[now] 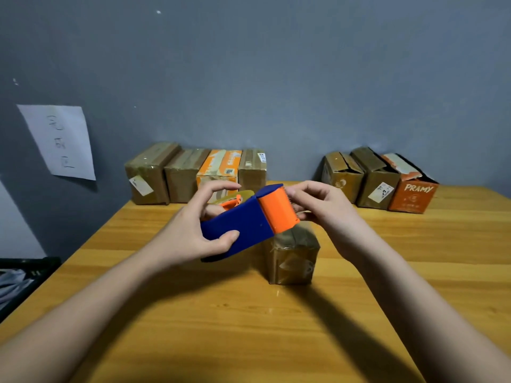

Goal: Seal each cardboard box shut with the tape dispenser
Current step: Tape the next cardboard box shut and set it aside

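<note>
The left hand (193, 233) holds one blue-and-orange tape dispenser (246, 222) in a firm grip, above one small box (293, 255) mid-counter. The right hand (326, 211) pinches at the dispenser's orange front end. Along the counter's (249, 327) far edge stand four boxes (193, 175) left, three boxes (378, 181) right.

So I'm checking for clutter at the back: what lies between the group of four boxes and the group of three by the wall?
Nothing: the head view shows only bare table between the four boxes and the three boxes.
</note>
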